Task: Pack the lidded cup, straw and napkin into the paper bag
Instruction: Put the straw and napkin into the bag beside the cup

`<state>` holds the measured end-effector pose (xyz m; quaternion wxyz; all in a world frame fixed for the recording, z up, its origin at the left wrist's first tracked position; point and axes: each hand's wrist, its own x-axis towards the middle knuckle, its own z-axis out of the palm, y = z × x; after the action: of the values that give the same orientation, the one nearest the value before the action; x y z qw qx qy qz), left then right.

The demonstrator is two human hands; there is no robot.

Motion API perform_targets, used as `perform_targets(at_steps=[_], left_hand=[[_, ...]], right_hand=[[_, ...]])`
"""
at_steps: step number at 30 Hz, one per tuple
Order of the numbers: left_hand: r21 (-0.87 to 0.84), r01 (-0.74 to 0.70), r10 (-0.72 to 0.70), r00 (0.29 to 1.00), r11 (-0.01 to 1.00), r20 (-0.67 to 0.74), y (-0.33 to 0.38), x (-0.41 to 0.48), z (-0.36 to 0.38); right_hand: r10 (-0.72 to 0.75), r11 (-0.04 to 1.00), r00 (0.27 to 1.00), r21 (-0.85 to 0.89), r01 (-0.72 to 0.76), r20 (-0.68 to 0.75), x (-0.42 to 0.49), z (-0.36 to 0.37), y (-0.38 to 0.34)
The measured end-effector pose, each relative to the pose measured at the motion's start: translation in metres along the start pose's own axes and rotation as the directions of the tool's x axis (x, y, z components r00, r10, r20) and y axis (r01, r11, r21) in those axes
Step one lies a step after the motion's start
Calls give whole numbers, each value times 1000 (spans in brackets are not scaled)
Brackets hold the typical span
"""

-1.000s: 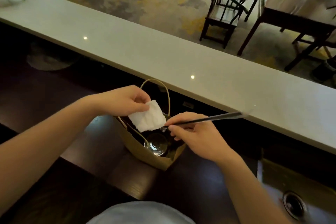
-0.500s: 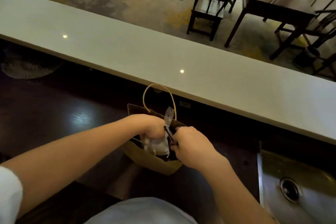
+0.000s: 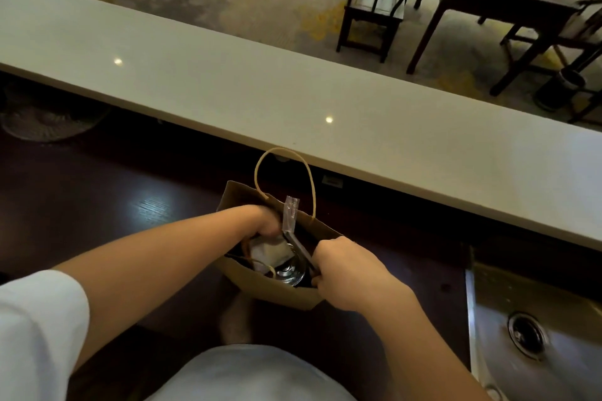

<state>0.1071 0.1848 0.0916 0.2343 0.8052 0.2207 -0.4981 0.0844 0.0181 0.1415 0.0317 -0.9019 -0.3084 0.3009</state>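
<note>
Both hands work at the mouth of the paper bag (image 3: 277,290), which stands upright on the dark tabletop (image 3: 97,205) directly in front of the person. The left hand (image 3: 268,221) reaches into the bag from the far-left side, fingers curled downward over the white napkin (image 3: 268,251); whether it grips the napkin or merely presses it down cannot be told, since the fingertips are hidden below the bag's rim. The right hand (image 3: 345,273) is closed on the lower part of the wrapped straw (image 3: 294,231), at the bag's near-right edge. The straw slants up and away from this hand, its clear wrapper end projecting above the rim beside the left hand. The tilt probably lets the straw slide down alongside the cup rather than strike its lid.

The lidded cup (image 3: 290,272) already sits inside the bag, its clear lid visible between the two hands and partly under the napkin. The napkin appears to be laid on or beside the lid. One rope handle (image 3: 283,172) arches upright beyond the hands; the near handle droops inward.

Surface and room: the tabletop is dark polished wood showing a pale reflection to the left of the left forearm. Beyond the hands runs a long pale counter (image 3: 293,91). A steel sink (image 3: 534,329) lies to the right of the right forearm. Past the counter are a patterned carpet and a dark wooden chair (image 3: 374,3).
</note>
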Motion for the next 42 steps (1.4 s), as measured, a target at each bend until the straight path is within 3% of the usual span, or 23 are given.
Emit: perform_targets(at_steps=[5, 12, 19, 24, 28, 34, 40, 42], left_hand=[[139, 44, -23, 989, 989, -149, -16, 0, 2], [58, 71, -56, 973, 996, -225, -27, 13, 8], [-52, 103, -106, 991, 993, -79, -43, 33, 8], [-26, 130, -131, 990, 991, -58, -52, 43, 10], [-7, 86, -86, 992, 996, -95, -57, 41, 14], [-159, 33, -35, 999, 987, -12, -64, 39, 16], [-33, -6, 6, 1000, 999, -16, -54, 26, 16], [142, -58, 58, 998, 988, 2, -44, 12, 12]], right_hand=[[13, 999, 999, 30, -13, 29, 1, -2, 2], [17, 999, 999, 41, -19, 50, 6, -2, 3], [14, 999, 999, 50, -16, 37, 8, -1, 5], [-6, 999, 999, 52, 4, 40, 7, -1, 5], [-6, 999, 999, 36, 5, 34, 8, 0, 5], [-6, 1000, 999, 20, 5, 45, 7, 2, 4], [-26, 1000, 999, 2, 26, 46, 7, 2, 4], [-60, 998, 997, -21, 61, 45, 6, 1, 3]])
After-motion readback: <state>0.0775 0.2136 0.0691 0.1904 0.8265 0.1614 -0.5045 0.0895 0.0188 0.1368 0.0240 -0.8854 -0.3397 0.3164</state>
